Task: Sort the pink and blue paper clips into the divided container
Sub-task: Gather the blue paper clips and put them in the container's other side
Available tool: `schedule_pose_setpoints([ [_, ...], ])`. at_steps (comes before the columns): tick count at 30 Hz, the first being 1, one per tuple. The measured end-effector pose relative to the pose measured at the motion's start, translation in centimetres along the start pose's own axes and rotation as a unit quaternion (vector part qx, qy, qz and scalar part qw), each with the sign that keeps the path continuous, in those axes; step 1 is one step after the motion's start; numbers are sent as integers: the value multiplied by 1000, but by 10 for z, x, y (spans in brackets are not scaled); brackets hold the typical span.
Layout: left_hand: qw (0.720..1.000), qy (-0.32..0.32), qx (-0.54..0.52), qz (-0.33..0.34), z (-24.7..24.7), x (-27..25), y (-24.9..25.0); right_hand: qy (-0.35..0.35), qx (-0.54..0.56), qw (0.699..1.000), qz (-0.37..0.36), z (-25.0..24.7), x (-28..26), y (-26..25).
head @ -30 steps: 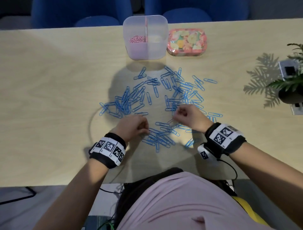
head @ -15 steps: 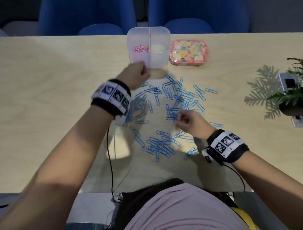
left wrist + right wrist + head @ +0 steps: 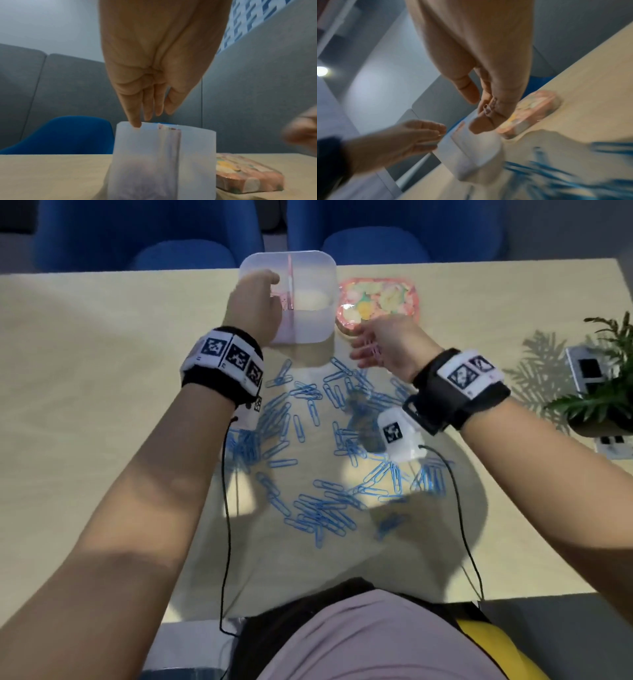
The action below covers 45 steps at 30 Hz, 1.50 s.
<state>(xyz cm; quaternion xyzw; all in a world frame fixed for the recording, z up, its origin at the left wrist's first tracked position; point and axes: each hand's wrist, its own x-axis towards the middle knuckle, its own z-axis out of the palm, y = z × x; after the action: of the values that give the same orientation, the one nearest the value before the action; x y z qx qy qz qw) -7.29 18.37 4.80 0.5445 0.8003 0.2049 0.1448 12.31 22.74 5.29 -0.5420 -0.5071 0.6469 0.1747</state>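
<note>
The translucent divided container (image 3: 308, 328) stands at the table's far side, split by a pink divider (image 3: 290, 285). My left hand (image 3: 255, 299) hovers over its left compartment with straight fingers (image 3: 149, 112) pointing down at the rim and nothing in them. It hides that compartment's contents. My right hand (image 3: 380, 340) is just right of the container's front and pinches pink paper clips (image 3: 372, 350), also seen as pink clips (image 3: 488, 108) in the right wrist view. Many blue paper clips (image 3: 318, 508) lie scattered on the table below both hands.
A floral tin (image 3: 380, 299) sits right of the container (image 3: 145, 155). A potted plant (image 3: 603, 402) and a socket plate (image 3: 589, 368) are at the right edge. Blue chairs (image 3: 185, 254) stand behind the table. Wrist-camera cables hang over the near edge.
My left hand rose from the clip pile to the container and now sits over its left compartment. My right hand left the pile and moved up beside the container with pink clips.
</note>
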Motion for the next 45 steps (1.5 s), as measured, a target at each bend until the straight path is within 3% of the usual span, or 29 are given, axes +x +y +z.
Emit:
schedule_pose_setpoints([
  [3,996,45,-48,52,-4,-48,-18,-52,88,995,8,35,25,-38],
  [6,997,-10,-67,-20,-1,-104,-51,-102,126,987,-8,75,40,-64],
  [9,990,-60,-38,-122,3,-154,-84,-113,47,993,0,104,57,-76],
  [12,985,-87,2,-150,6,-182,-110,-124,-46,991,10,110,71,-76],
  [14,984,-111,-1,-139,7,-191,-119,-96,-96,990,-40,107,69,-69],
  [17,982,-128,13,-136,13,-201,-115,-23,-146,973,-178,103,45,-39],
  [19,982,-143,39,-115,21,-206,-110,-33,-203,947,-248,98,20,-2],
  [21,978,-176,64,-91,29,-208,-104,-111,-310,902,-279,98,-4,36],
  [23,975,-196,70,-73,35,-209,-94,-205,-439,823,-295,107,-18,67],
  [25,976,-200,70,-49,36,-215,-78,-244,-564,728,-303,114,-23,85],
  [27,981,-190,47,-20,33,-223,-65,-241,-629,673,-305,112,-27,96],
  [28,983,-183,22,-19,32,-228,-64,-229,-643,663,-308,107,-31,99],
  [29,985,-169,-7,-29,31,-232,-66,-217,-638,670,-311,99,-34,104],
  [30,987,-148,-34,-51,30,-235,-71,-208,-610,696,-317,89,-37,106],
  [33,984,-89,-67,-142,26,-238,-85,-133,-454,824,-310,62,-34,100],
  [34,981,-79,-59,-166,25,-235,-86,-91,-413,855,-299,57,-27,93],
  [35,978,-78,-49,-185,24,-231,-85,-50,-407,868,-281,54,-21,85],
  [36,976,-88,-42,-195,25,-226,-82,-19,-438,859,-265,54,-12,76],
  [38,974,-120,-32,-187,29,-216,-74,-12,-537,811,-231,63,6,62],
  [40,976,-155,5,-151,35,-203,-71,-49,-600,767,-221,80,24,56],
  [45,979,-168,87,-80,44,-179,-75,-167,-615,723,-266,115,24,63],
])
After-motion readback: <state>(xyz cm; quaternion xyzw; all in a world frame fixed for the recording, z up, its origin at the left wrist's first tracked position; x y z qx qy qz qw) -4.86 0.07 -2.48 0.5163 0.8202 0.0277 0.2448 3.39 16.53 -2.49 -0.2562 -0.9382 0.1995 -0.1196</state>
